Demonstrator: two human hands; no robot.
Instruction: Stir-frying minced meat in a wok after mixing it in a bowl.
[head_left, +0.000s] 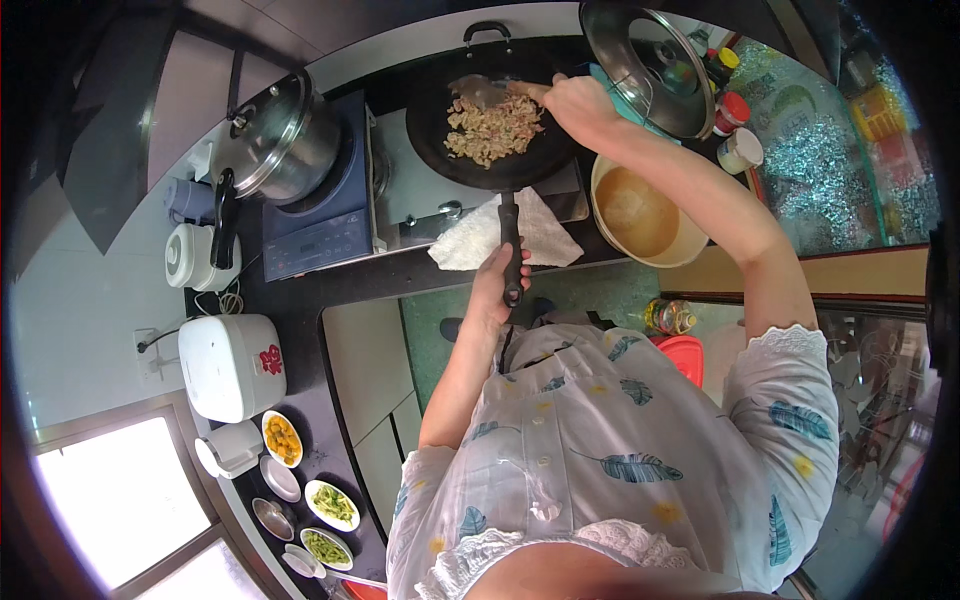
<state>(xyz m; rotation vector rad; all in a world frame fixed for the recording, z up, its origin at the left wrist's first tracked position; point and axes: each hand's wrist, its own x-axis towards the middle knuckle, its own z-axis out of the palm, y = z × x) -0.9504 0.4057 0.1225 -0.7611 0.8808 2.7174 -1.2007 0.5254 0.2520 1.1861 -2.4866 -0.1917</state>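
My left hand (495, 281) is wrapped around the black handle (509, 225) of a dark wok on the gas stove. The wok (484, 176) sits level, its second loop handle on the far side. In my right hand (583, 109) is the handle of a spatula (480, 90), whose broad blade rests against the food at the wok's far side. Crumbled cooked food (491, 133), probably minced meat, is heaped in the middle of the pan. Under the handle, a white cloth (465, 244) lies over the counter's front edge.
Right of the stove stands a bucket (637, 214) of cloudy brown liquid, below a propped glass lid (667, 67) and several jars (731, 112). On the left, a pressure cooker (300, 161) sits on an induction cooktop (319, 240). A rice cooker (232, 367) and several food dishes (332, 506) line the side counter.
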